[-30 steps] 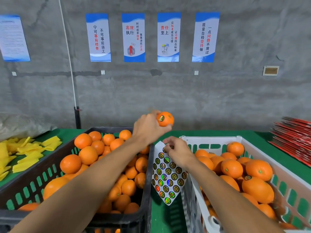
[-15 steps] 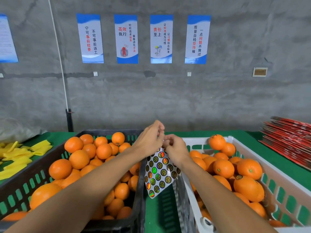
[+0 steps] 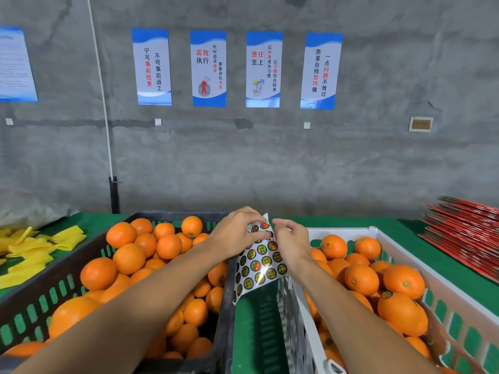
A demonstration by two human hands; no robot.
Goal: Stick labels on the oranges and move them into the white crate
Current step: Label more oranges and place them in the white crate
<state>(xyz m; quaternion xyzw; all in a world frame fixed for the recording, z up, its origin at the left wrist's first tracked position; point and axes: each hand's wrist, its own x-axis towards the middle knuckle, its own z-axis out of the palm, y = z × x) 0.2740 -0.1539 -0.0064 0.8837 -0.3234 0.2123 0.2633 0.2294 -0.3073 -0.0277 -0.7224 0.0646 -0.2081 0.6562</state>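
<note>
Both hands meet at the top edge of the label sheet: the left hand curls its fingers onto the upper labels, and the right hand pinches the sheet's top right edge. The sheet hangs between the two crates. The black crate on the left holds unlabelled oranges; the white crate on the right holds labelled oranges.

The green-covered tabletop is carrying a black plastic crate, a white plastic crate, yellow foam nets at its left edge and red flat cartons at its right edge.
</note>
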